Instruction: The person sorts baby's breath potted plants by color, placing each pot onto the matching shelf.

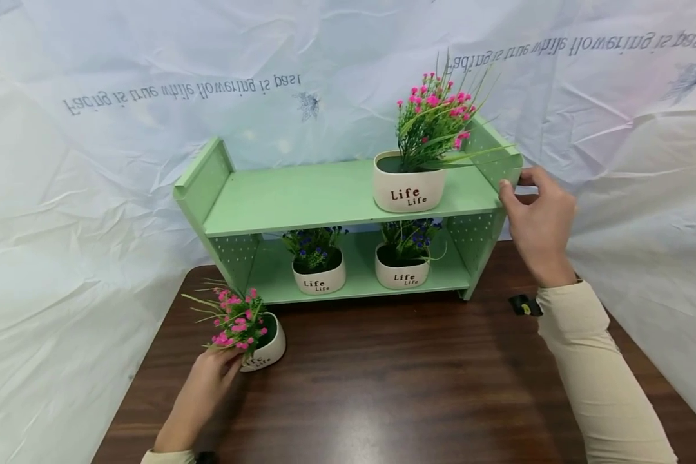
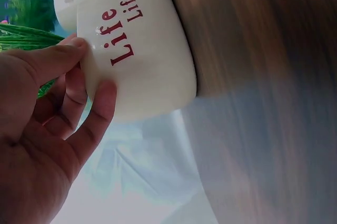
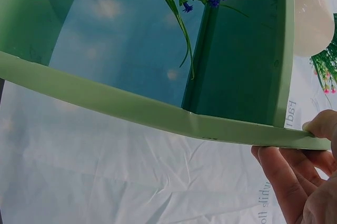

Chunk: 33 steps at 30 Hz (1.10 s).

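At the front left of the table, my left hand [image 1: 211, 374] pinches the rim of a white "Life" flowerpot [image 2: 145, 50] with pink artificial flowers [image 1: 238, 322]. Its thumb and fingers show at that rim in the left wrist view. My right hand [image 1: 542, 216] grips the edge of the right side panel [image 3: 231, 132] of a green two-tier shelf [image 1: 301, 193], thumb on one face and fingers on the other. Another pink-flowered pot [image 1: 408, 190] stands on the top tier, at the right. Two pots with blue flowers, a left one [image 1: 319, 278] and a right one [image 1: 403, 274], stand on the lower tier.
The shelf stands toward the back of a dark brown wooden table [image 1: 377, 374]. Behind and beside it hangs a pale printed cloth [image 1: 180, 51]. A small black item with a yellow mark [image 1: 524, 305] shows by the right sleeve [image 1: 591, 361].
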Motion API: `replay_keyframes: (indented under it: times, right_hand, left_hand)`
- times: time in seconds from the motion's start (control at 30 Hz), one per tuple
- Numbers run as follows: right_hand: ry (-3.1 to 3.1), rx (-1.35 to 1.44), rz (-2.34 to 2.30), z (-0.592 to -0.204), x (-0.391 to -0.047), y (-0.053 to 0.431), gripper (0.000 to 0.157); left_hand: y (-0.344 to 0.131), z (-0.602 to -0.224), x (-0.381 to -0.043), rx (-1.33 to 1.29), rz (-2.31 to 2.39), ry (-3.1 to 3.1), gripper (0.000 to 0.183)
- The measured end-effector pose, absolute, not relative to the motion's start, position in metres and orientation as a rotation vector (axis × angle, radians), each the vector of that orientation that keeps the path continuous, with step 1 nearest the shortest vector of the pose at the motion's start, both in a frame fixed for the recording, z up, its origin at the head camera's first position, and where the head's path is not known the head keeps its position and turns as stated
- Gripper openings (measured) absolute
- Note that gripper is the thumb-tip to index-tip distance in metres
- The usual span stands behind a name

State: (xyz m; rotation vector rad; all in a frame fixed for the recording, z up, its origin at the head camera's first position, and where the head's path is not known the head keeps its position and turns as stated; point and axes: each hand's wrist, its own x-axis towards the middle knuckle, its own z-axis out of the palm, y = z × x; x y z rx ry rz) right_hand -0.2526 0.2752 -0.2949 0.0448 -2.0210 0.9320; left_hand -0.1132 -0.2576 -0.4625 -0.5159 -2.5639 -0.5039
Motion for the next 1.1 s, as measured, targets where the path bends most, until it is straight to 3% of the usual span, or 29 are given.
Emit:
replay_keyframes:
  times: [0.43,0.8,1.1]
  right_hand:
    - [-2.006,0.068,0.914,-0.296,-0.252,0.276,0.021]
    - [-1.999,0.041,0.894,-0.293,-0.25,0.277,0.022]
    - [-1.997,0.064,0.879,-0.295,-0.251,0.276,0.022]
  left_hand:
    - [-0.213,-0.465,-0.116,-0.753,-0.468,-2.418,0.029]
    - [-0.236,-0.459,-0.11,-0.639,-0.394,-2.486,0.035]
    - [-0.246,-0.472,-0.119,-0.721,-0.368,-2.476,0.039]
